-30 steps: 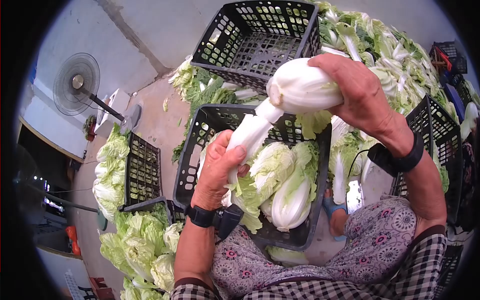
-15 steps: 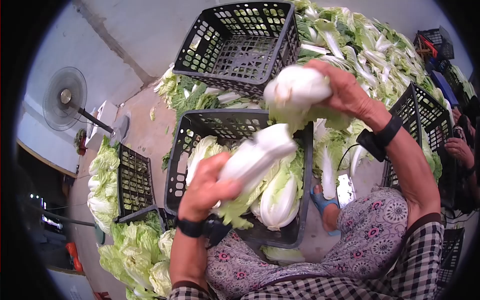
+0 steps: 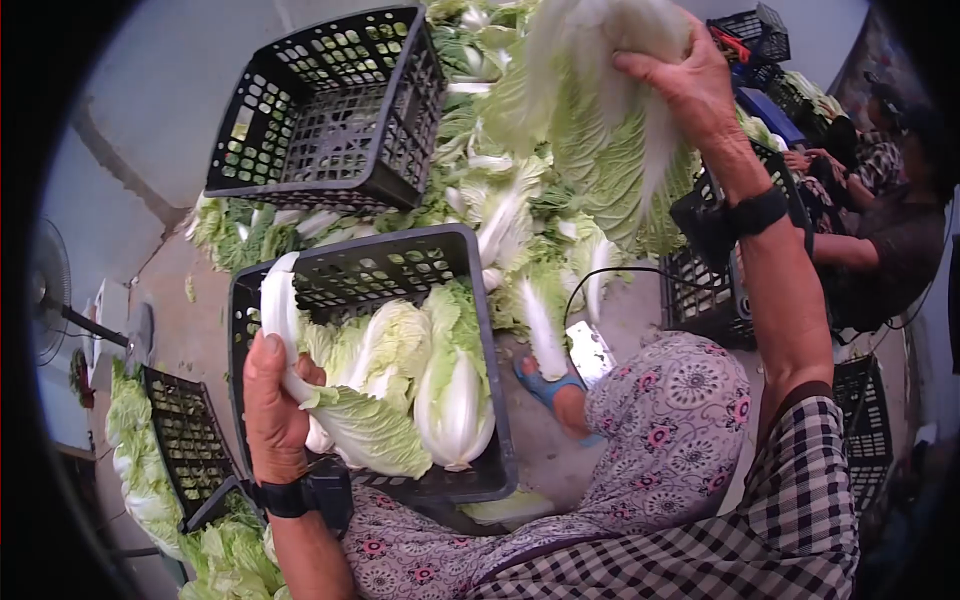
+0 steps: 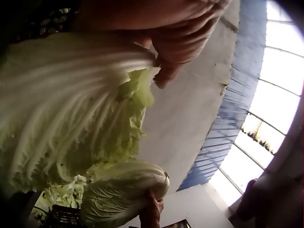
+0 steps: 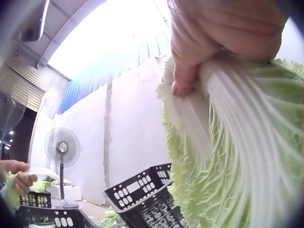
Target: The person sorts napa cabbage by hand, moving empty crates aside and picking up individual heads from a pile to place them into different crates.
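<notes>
The white-ribbed, crinkled pale-green cabbage (image 3: pixel 605 140) has swung away from the black plastic crate (image 3: pixel 484 310) in the right hand's (image 3: pixel 700 90) grip; the left hand's (image 3: pixel 275 405) grip holds a white-stalked, green-bladed leaf (image 3: pixel 370 430).

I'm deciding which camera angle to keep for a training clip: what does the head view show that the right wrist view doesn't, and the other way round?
Only the head view: the patterned trousers, the blue sandal and the phone-like white rectangle beside it.

Only the right wrist view: the bright opening high up and the blue strip along the wall top.

Both: the right hand gripping a cabbage, the left hand holding a leaf, the fan and black crates.
</notes>
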`<action>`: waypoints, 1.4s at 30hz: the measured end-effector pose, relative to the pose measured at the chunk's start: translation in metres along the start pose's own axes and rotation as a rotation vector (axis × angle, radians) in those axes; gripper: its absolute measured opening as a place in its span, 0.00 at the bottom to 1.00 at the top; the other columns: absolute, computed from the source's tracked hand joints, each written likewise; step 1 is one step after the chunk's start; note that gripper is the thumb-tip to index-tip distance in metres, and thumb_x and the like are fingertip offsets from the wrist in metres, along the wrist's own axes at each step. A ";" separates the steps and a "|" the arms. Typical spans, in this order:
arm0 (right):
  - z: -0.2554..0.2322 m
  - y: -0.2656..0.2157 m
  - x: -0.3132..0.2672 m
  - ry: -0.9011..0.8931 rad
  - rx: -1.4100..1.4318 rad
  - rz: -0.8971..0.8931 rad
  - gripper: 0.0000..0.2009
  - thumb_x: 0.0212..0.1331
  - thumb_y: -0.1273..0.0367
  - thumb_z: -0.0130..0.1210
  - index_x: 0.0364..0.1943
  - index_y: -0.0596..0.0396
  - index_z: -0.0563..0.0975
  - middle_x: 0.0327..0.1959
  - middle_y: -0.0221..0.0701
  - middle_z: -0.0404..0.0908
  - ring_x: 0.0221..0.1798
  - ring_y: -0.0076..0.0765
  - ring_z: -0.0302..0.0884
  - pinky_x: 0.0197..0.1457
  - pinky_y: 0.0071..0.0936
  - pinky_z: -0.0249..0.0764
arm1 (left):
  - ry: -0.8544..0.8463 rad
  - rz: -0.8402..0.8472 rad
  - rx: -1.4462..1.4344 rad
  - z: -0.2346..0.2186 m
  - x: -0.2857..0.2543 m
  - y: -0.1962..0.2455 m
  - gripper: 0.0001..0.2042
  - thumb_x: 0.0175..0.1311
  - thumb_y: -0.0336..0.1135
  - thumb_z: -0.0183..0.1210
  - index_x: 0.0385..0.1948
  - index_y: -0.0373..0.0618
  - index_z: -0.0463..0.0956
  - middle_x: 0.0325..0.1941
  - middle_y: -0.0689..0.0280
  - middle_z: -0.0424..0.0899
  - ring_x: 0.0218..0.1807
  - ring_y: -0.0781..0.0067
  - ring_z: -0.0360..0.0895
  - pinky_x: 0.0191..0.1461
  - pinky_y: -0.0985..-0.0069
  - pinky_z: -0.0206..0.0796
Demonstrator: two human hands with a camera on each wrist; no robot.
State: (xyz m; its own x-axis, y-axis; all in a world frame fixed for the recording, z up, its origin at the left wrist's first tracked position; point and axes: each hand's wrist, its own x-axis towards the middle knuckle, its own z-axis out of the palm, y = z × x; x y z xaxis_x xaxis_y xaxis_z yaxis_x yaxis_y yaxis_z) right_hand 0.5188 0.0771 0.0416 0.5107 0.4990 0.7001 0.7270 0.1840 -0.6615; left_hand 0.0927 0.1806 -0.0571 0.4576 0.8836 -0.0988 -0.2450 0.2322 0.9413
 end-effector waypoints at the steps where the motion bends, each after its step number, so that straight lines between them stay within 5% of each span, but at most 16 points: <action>1: -0.016 0.003 0.001 0.029 -0.051 -0.017 0.36 0.42 0.59 0.69 0.56 0.61 0.67 0.47 0.41 0.76 0.51 0.36 0.74 0.54 0.31 0.71 | -0.043 -0.012 0.005 0.000 0.000 0.001 0.17 0.59 0.45 0.57 0.43 0.43 0.69 0.20 0.72 0.69 0.21 0.83 0.65 0.28 0.80 0.60; 4: -0.075 0.025 0.012 0.118 -0.347 0.012 0.39 0.37 0.61 0.70 0.57 0.58 0.65 0.45 0.32 0.77 0.44 0.31 0.76 0.49 0.26 0.72 | -0.047 -0.015 0.020 0.004 -0.001 -0.001 0.18 0.60 0.45 0.57 0.44 0.43 0.69 0.21 0.72 0.69 0.21 0.83 0.66 0.27 0.80 0.61; 13: -0.156 0.052 -0.001 0.093 -0.981 0.256 0.39 0.37 0.55 0.67 0.59 0.47 0.66 0.44 0.39 0.79 0.45 0.39 0.78 0.48 0.33 0.73 | -0.114 -0.038 0.071 0.008 -0.003 -0.006 0.17 0.62 0.43 0.55 0.45 0.41 0.69 0.24 0.72 0.71 0.23 0.84 0.67 0.29 0.81 0.64; 20: -0.200 0.126 -0.024 0.045 -1.005 0.384 0.37 0.37 0.56 0.66 0.59 0.44 0.66 0.46 0.39 0.79 0.48 0.43 0.77 0.50 0.37 0.70 | -0.087 -0.047 0.124 0.010 0.000 -0.011 0.17 0.62 0.43 0.54 0.45 0.41 0.68 0.23 0.73 0.71 0.23 0.85 0.67 0.29 0.82 0.63; 29: -0.199 0.137 -0.046 -0.001 -1.199 0.662 0.40 0.37 0.55 0.64 0.61 0.42 0.63 0.51 0.40 0.75 0.54 0.46 0.73 0.56 0.41 0.66 | 0.016 -0.103 -0.069 -0.013 0.009 -0.018 0.16 0.65 0.42 0.52 0.48 0.44 0.67 0.28 0.69 0.73 0.31 0.79 0.69 0.38 0.78 0.65; 32: -0.212 0.188 -0.060 -0.111 -1.262 0.472 0.40 0.38 0.56 0.64 0.61 0.47 0.62 0.53 0.42 0.74 0.56 0.47 0.71 0.57 0.40 0.64 | 0.042 -0.086 -0.059 -0.016 0.010 -0.020 0.17 0.64 0.41 0.53 0.50 0.42 0.66 0.34 0.67 0.74 0.34 0.78 0.71 0.42 0.77 0.65; 36: -0.190 0.217 -0.092 -0.139 -1.123 0.446 0.36 0.43 0.57 0.61 0.58 0.56 0.65 0.52 0.45 0.74 0.54 0.48 0.72 0.57 0.37 0.65 | -0.047 -0.050 -0.053 -0.011 0.008 -0.023 0.20 0.63 0.37 0.54 0.54 0.39 0.63 0.43 0.64 0.74 0.41 0.77 0.72 0.50 0.77 0.65; 38: -0.207 0.261 -0.092 -0.395 -1.034 0.569 0.31 0.45 0.57 0.59 0.53 0.61 0.70 0.49 0.45 0.76 0.52 0.45 0.75 0.55 0.34 0.68 | -0.034 -0.044 -0.075 0.000 0.005 -0.019 0.21 0.63 0.34 0.54 0.56 0.39 0.62 0.45 0.64 0.74 0.46 0.75 0.72 0.54 0.75 0.64; 40: -0.203 0.252 -0.087 -0.457 -0.928 0.657 0.29 0.46 0.57 0.58 0.50 0.65 0.72 0.47 0.45 0.77 0.50 0.40 0.76 0.53 0.30 0.70 | -0.109 -0.033 -0.127 -0.005 0.011 -0.021 0.22 0.62 0.32 0.53 0.57 0.39 0.60 0.47 0.63 0.74 0.49 0.74 0.71 0.58 0.74 0.61; 42: -0.201 0.249 -0.073 -0.279 -0.848 0.475 0.27 0.49 0.58 0.57 0.49 0.64 0.73 0.47 0.44 0.78 0.50 0.38 0.76 0.55 0.29 0.68 | -0.118 -0.025 -0.169 -0.008 0.013 -0.021 0.24 0.61 0.30 0.54 0.59 0.41 0.58 0.49 0.61 0.74 0.51 0.72 0.70 0.60 0.72 0.59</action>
State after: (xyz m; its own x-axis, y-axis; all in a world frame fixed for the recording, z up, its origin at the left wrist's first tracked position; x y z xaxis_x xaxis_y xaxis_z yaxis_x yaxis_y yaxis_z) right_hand 0.7547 -0.0841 -0.1204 0.7854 0.5640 0.2549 0.6181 -0.6936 -0.3699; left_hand 0.0971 0.1904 -0.0811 0.5600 0.8253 -0.0732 -0.3675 0.3266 0.8708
